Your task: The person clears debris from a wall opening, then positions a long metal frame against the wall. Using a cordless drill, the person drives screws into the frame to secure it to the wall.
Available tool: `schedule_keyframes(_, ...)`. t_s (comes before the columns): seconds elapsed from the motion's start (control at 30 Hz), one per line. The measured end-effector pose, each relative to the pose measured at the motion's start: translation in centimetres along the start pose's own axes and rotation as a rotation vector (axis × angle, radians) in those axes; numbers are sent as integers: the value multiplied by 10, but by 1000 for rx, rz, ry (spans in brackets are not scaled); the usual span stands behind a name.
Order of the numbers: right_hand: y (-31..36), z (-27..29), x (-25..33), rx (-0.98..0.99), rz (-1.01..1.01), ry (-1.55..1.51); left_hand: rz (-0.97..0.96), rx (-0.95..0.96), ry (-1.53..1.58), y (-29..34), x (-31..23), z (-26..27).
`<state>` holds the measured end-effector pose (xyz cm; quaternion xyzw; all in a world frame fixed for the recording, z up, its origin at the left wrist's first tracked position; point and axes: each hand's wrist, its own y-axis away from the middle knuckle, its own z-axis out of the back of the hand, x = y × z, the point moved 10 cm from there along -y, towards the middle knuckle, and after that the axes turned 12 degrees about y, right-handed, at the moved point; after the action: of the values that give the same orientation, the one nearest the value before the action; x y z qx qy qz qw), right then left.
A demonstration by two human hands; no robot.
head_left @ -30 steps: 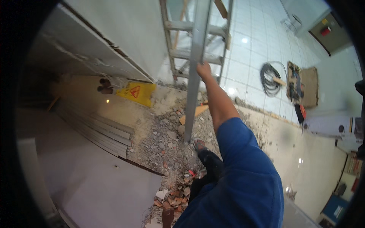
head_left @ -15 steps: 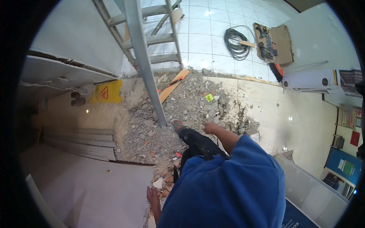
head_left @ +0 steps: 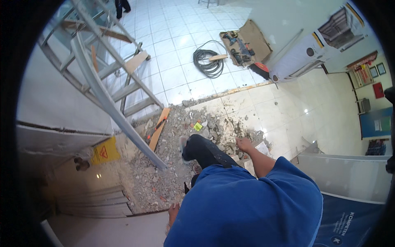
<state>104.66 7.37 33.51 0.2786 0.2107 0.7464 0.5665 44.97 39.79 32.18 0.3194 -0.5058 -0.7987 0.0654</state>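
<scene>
My right hand (head_left: 245, 145) hangs over the right side of the rubble heap (head_left: 173, 181), fingers curled in with nothing seen in them. Low beside my left hip, my left hand (head_left: 173, 212) shows only in part; its fingers look loosely apart and hold nothing visible. One dark-trousered leg (head_left: 205, 150) of mine is stretched forward onto the broken concrete. On the heap lie a wooden board (head_left: 155, 138), an orange-and-black tool (head_left: 162, 122) on top of it, and a yellow-green packet (head_left: 198, 126).
A metal stepladder (head_left: 119, 103) stands at the left, one leg end on the rubble. Beyond are coiled cable (head_left: 207, 61), an open case of power tools (head_left: 242, 47) and a broom head (head_left: 260, 71). A yellow warning sign (head_left: 106, 151) and stacked panels (head_left: 96, 203) lie left. Another person's legs (head_left: 122, 8) show far off.
My view has turned rightward, and my body has moved forward with a leg stepping out over the rubble. The right hand has swung rightward; the left is now closer to my hip.
</scene>
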Motion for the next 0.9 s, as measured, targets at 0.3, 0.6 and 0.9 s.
schedule_keyframes(0.3,-71,103,42,-84,264,-133,-83,-229,100,-17,-195,-10)
schedule_keyframes(0.6,-290,194,-243,-114,-238,-280,-93,13,-74,-140,-448,-254)
schedule_keyframes(0.9,-351,326,-376,-143,-679,-608,-175,97,2,-200,-680,-372)
